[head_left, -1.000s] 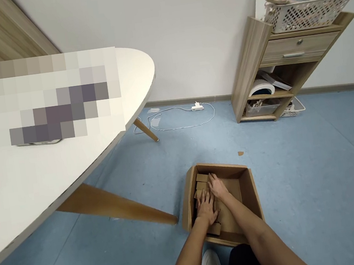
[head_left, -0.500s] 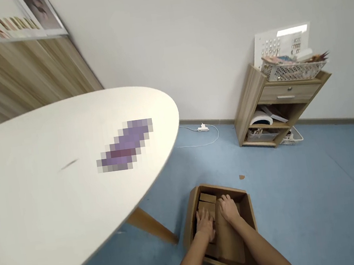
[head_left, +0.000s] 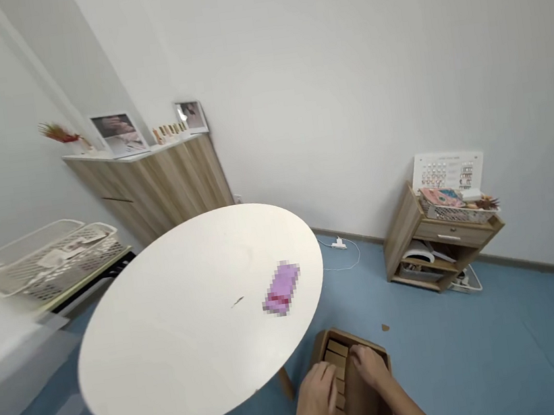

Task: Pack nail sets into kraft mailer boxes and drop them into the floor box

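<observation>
An open cardboard box stands on the floor at the bottom centre. Inside, small brown cartons are lined up along its left side. A wider brown cardboard piece fills the space to their right. My right hand is inside the box, fingers curled at the far end of that cardboard piece and closed on it. Over the box's left side is my left hand, raised, its fingers bent and together; whatever lies under them is hidden.
A white oval table stands to the left, with a blurred-out purple object on it. A small wooden cabinet is against the wall at right. A white cable with plug and a brown scrap lie on the floor.
My left hand has lifted off the small cartons, its spread fingers now bent together. The right hand stays at the cardboard piece. The view has tilted up, showing more of the room.
</observation>
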`<state>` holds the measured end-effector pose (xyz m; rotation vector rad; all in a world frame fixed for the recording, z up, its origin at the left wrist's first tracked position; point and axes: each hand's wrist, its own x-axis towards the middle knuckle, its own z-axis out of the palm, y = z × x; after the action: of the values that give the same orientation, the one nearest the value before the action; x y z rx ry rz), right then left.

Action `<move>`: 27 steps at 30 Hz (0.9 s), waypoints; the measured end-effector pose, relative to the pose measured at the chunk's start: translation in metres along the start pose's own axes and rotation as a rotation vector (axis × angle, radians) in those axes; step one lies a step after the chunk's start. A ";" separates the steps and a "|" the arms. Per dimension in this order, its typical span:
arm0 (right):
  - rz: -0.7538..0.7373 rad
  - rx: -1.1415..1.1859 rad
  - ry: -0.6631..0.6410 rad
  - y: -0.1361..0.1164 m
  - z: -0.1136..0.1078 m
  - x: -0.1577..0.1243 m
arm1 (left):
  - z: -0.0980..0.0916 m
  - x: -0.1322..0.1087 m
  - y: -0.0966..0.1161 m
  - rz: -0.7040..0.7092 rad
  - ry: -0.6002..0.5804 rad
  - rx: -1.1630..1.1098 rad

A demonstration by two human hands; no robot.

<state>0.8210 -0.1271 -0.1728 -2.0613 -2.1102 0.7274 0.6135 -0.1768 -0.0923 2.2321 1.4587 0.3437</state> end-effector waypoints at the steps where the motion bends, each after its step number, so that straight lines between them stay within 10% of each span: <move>1: -0.029 0.014 -0.013 -0.013 -0.016 -0.010 | -0.020 -0.017 -0.003 -0.041 0.074 0.009; 6: -0.124 0.098 -0.032 -0.076 -0.075 -0.052 | -0.085 -0.094 -0.044 -0.481 0.255 0.218; 12: -0.336 0.164 -0.035 -0.167 -0.101 -0.076 | -0.127 -0.148 -0.072 -0.614 0.008 0.184; 22: -0.420 0.061 -0.103 -0.347 -0.010 -0.051 | -0.151 -0.179 -0.123 -0.290 -0.245 -0.170; 27: -0.350 -0.022 -0.119 -0.398 0.032 -0.030 | -0.200 -0.229 -0.184 -0.256 -0.218 -0.286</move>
<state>0.4463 -0.1517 -0.0329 -1.6258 -2.4616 0.7902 0.2848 -0.2763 -0.0019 1.7752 1.4540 0.2036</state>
